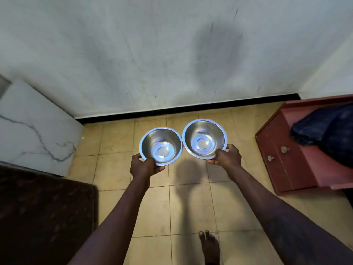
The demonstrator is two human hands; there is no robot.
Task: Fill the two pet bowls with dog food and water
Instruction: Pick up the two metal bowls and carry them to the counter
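Note:
Two shiny steel pet bowls are held side by side above the tiled floor, their rims almost touching. My left hand grips the near rim of the left bowl, thumb over the edge. My right hand grips the near rim of the right bowl in the same way. Both bowls are upright and nothing lies inside either of them. No dog food or water is in view.
A grey wall with a black skirting stands ahead. A red wooden cabinet with a dark blue cloth on it is at the right. A marble slab and a dark mat lie at the left. My bare foot stands on the yellow tiles.

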